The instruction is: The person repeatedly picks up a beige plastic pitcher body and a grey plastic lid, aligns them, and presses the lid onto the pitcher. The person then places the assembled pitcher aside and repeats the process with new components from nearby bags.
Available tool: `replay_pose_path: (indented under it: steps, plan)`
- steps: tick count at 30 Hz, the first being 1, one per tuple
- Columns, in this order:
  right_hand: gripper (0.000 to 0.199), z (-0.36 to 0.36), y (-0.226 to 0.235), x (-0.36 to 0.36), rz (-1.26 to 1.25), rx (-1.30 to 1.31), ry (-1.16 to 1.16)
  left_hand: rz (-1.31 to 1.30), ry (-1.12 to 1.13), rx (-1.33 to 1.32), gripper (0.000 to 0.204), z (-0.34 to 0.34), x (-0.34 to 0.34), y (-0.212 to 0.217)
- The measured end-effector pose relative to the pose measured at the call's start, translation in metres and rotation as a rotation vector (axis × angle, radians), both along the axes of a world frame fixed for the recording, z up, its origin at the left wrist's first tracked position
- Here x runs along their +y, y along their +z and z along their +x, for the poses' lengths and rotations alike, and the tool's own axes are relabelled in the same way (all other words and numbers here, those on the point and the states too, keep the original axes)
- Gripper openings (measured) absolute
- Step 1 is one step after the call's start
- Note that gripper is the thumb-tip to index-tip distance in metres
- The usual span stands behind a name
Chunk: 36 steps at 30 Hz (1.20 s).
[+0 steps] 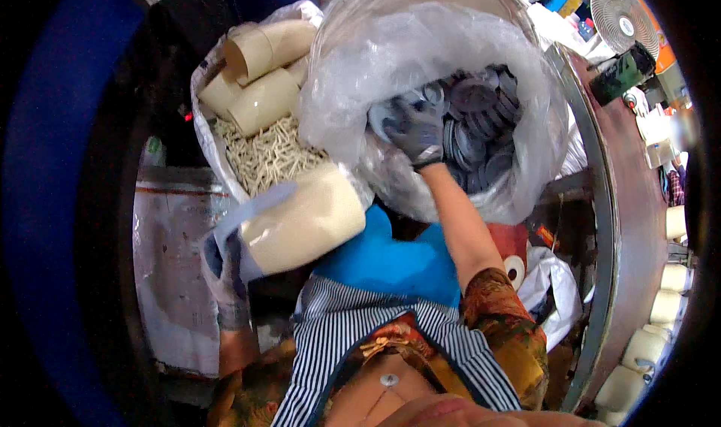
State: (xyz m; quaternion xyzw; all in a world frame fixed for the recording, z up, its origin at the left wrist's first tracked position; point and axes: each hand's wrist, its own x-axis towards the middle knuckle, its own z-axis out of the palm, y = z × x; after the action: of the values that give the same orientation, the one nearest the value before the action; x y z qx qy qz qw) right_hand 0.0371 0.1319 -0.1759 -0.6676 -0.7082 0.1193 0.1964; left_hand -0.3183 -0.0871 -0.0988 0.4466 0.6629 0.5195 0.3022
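My left hand [224, 269], in a grey glove, holds a cream-coloured cylinder [308, 220] by its left end, fingers wrapped at that end. A grey-blue band [255, 209] curves across the same end; whether it is fixed there is unclear. My right hand [417, 130], also gloved, reaches into a large container lined with clear plastic [420, 40]. It is among many round grey discs [473, 141], some stacked on edge. Motion smears its fingers, so whether they grip a disc is not visible.
Left of the discs, a white sack [203, 126] holds more cream cylinders [266, 100] and short pale sticks [263, 153]. A metal-edged table [638, 202] runs along the right, with further cream cylinders [665, 307] beyond. A fan [623, 21] stands at the far right.
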Motion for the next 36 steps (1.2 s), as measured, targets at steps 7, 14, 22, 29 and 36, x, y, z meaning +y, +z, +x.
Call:
replay_pose_path:
  steps: [7, 14, 22, 29, 36]
  plan:
    - [0.062, 0.035, 0.051, -0.207, 0.26, 0.981, 0.346, 0.054, -0.404, -0.128, 0.035, 0.058, 0.001, 0.029]
    - [0.071, 0.064, 0.098, -0.311, 0.348, 0.56, 0.172, -0.022, -0.672, -0.387, 0.043, 0.09, -0.007, 0.015]
    - [0.066, 0.069, 0.089, -0.349, 0.751, 0.441, 0.256, -0.129, -0.833, -0.245, 0.039, 0.105, -0.008, 0.039]
    - [0.065, 0.067, 0.113, -0.366, 0.582, 0.332, 0.315, -0.318, -0.795, -0.484, 0.038, 0.106, -0.018, 0.062]
    - [0.047, 0.04, 0.012, -0.358, 0.252, 1.133, -0.063, 0.047, -0.724, -0.099, 0.043, 0.127, -0.033, 0.091]
